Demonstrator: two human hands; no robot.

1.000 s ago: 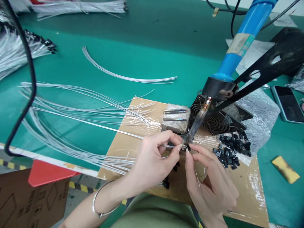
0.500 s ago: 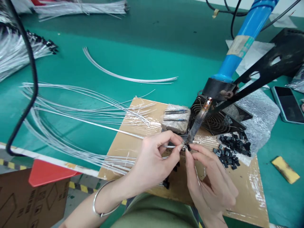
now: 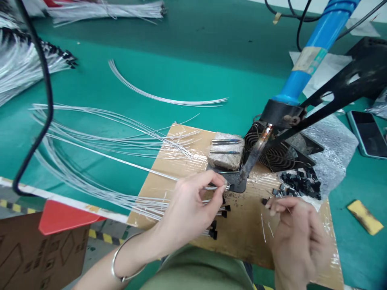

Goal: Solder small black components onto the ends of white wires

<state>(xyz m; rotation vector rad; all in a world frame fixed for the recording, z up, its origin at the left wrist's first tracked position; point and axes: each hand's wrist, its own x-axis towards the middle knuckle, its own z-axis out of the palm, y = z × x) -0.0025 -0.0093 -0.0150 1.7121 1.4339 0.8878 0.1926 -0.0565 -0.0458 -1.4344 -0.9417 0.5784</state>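
Observation:
My left hand (image 3: 201, 205) is closed in a pinch around a white wire (image 3: 211, 188), whose end carries a black connector (image 3: 231, 187). This end lies just below the soldering iron's tip (image 3: 248, 166), apart from it, over a black plate (image 3: 240, 183). My right hand (image 3: 298, 237), a little blurred, has its fingers closed at the lower edge of a pile of small black connectors (image 3: 300, 181). A single small black connector (image 3: 265, 201) shows at its fingertips. Thin silvery wire (image 3: 263, 228) shows beside that hand; whether the fingers also hold it is unclear.
The iron's blue handle (image 3: 311, 60) slants in on a black stand (image 3: 338, 92). Near it sit a fan (image 3: 272, 151) and a block with metal rods (image 3: 225, 161). White wires (image 3: 90, 181) spread left across the cardboard (image 3: 160, 161). A phone (image 3: 367, 133) and yellow sponge (image 3: 365, 217) lie right.
My right hand has moved right and down, from beside the left fingertips to the connector pile. The left hand has shifted slightly left, still pinching the wire.

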